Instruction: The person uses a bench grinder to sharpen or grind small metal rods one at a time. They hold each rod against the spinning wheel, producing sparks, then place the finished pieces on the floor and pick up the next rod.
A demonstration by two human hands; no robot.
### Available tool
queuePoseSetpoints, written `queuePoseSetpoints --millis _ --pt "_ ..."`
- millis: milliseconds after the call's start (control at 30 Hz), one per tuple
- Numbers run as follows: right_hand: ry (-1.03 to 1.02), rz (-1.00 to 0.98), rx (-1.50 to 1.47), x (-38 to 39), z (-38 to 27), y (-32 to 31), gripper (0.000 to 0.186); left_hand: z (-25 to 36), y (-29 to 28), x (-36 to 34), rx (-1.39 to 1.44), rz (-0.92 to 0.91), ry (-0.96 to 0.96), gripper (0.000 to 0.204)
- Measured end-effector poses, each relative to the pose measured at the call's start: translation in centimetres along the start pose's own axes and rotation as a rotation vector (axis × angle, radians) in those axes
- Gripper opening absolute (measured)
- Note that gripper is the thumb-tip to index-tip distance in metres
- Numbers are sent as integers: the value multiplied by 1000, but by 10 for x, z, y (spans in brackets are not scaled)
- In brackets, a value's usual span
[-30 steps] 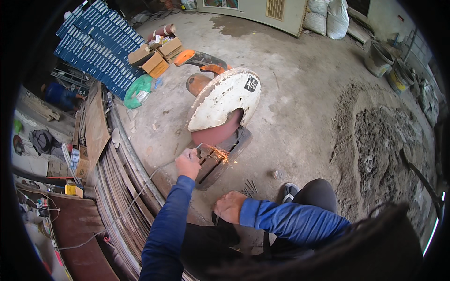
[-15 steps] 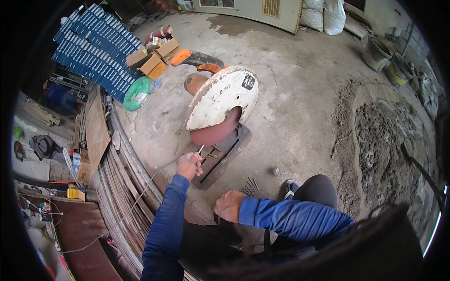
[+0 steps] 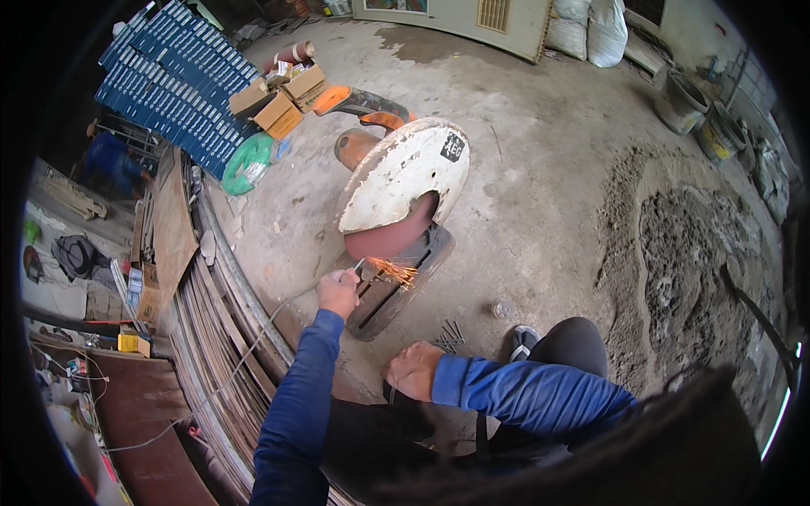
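My left hand (image 3: 337,293) is closed on a thin metal rod (image 3: 358,266), its tip against the reddish disc (image 3: 388,236) of a chop saw with a rusty white guard (image 3: 392,173) and orange-black handle (image 3: 359,108). Orange sparks (image 3: 392,271) spray rightward over the dark slotted base (image 3: 422,261). My right hand (image 3: 412,371) has curled fingers low in front of me; what they hold, if anything, is hidden. Beside it on the floor lie several short metal rods (image 3: 449,337), and a small clear container (image 3: 502,310) stands to their right.
Blue stacked boxes (image 3: 169,84), cardboard boxes (image 3: 278,116) and green wrap (image 3: 246,169) lie back left. A person (image 3: 118,164) in blue is beyond long pipes and boards (image 3: 219,320). Buckets (image 3: 680,110), white sacks (image 3: 606,38) and a wet mortar pile (image 3: 675,278) are at right.
The sparks at the disc, absent half a second ago, show again. My left hand has shifted slightly up with the rod; my right hand has stayed in place.
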State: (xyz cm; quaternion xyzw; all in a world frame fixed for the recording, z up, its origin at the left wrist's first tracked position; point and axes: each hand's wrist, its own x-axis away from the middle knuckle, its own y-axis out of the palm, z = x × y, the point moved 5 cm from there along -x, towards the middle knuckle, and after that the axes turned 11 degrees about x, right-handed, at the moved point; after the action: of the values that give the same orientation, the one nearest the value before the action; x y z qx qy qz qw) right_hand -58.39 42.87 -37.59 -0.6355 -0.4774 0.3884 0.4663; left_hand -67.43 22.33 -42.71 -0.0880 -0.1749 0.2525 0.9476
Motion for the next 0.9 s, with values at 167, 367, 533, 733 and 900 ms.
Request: queuePoseSetpoints --millis 167,367,533,733,900 --pt "7 -15 -4 1 2 -1 24 3 1 -1 -46 48 76 28" --pt "29 -38 -19 0 2 -2 24 10 0 0 -210 93 189 32" --pt "36 -48 -16 2 3 -4 25 14 1 3 -295 131 225 32" --pt "29 -18 -40 3 3 -4 25 21 5 12 -270 178 236 31" --pt "13 -30 1 1 -1 -8 23 17 4 11 -263 183 243 31"
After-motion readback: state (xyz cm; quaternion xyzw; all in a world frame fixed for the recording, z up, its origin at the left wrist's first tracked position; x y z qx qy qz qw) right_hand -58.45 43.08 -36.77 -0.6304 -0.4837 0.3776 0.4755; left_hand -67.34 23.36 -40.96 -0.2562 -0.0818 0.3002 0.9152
